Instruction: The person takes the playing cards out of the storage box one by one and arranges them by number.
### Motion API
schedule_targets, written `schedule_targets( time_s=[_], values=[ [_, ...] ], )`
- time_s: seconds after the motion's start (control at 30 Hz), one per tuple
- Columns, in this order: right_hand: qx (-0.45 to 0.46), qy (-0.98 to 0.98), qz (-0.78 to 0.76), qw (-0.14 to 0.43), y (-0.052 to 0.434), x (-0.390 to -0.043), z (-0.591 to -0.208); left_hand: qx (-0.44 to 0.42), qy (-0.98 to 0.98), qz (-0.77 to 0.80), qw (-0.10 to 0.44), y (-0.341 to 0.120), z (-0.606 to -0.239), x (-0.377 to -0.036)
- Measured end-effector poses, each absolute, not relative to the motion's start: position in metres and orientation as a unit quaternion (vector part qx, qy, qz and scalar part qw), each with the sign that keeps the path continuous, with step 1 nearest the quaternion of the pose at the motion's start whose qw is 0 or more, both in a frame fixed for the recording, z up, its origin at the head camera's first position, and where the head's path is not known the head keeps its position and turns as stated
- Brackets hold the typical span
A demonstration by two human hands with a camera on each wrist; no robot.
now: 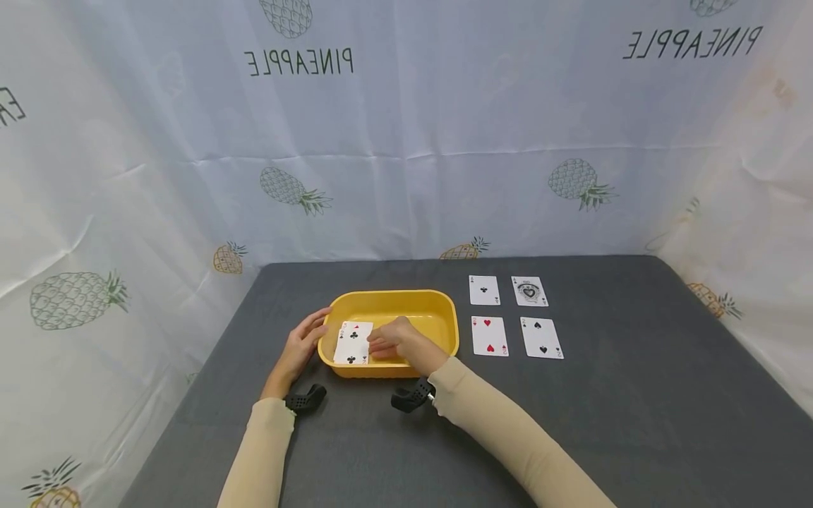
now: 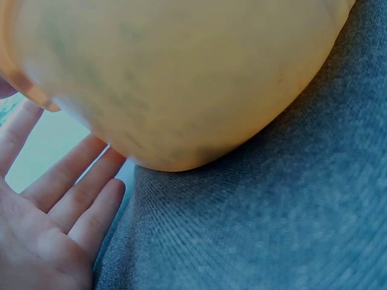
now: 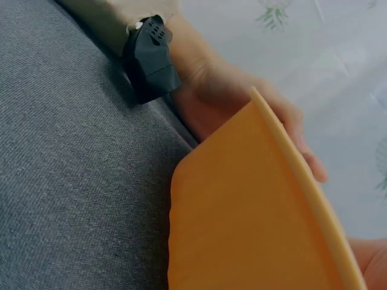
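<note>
A yellow plastic tub (image 1: 438, 310) stands on the grey table (image 1: 635, 423). My left hand (image 1: 311, 331) lies flat against the tub's left outer wall with its fingers straight; the left wrist view shows the same hand (image 2: 66, 193) beside the tub (image 2: 169, 78). My right hand (image 1: 377, 346) reaches into the tub and pinches a few overlapping playing cards (image 1: 352, 343) at their right edge. The top card shows black clubs and a red-pip card peeks out behind it. The right wrist view shows only the tub's rim (image 3: 302, 181) and the left hand (image 3: 242, 103) behind it.
Right of the tub, four cards lie face up in a square: an ace of clubs (image 1: 484, 290), an ace of spades (image 1: 529, 291), a two of hearts (image 1: 489, 336) and a two of spades (image 1: 541, 338). A pineapple-print sheet (image 1: 406, 141) walls in the table.
</note>
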State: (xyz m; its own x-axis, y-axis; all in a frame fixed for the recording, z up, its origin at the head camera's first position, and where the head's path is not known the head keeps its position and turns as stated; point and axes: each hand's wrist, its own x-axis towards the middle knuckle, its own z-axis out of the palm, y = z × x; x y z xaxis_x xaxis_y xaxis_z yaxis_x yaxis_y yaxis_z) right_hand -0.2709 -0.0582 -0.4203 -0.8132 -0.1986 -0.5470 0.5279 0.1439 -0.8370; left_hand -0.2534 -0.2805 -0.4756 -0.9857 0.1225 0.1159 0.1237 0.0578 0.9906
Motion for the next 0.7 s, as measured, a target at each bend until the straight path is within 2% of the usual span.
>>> schedule_targets(
  time_s=[0.27, 0.7],
  values=[
    [0.129, 0.681, -0.671, 0.264, -0.065, -0.274, -0.425, -0.077, -0.738, -0.670, -0.007, -0.280, -0.476, -0.254],
    [0.113, 0.708, -0.638, 0.280, -0.070, -0.274, -0.425, -0.074, -0.738, -0.671, -0.007, -0.279, -0.474, -0.253]
  ],
)
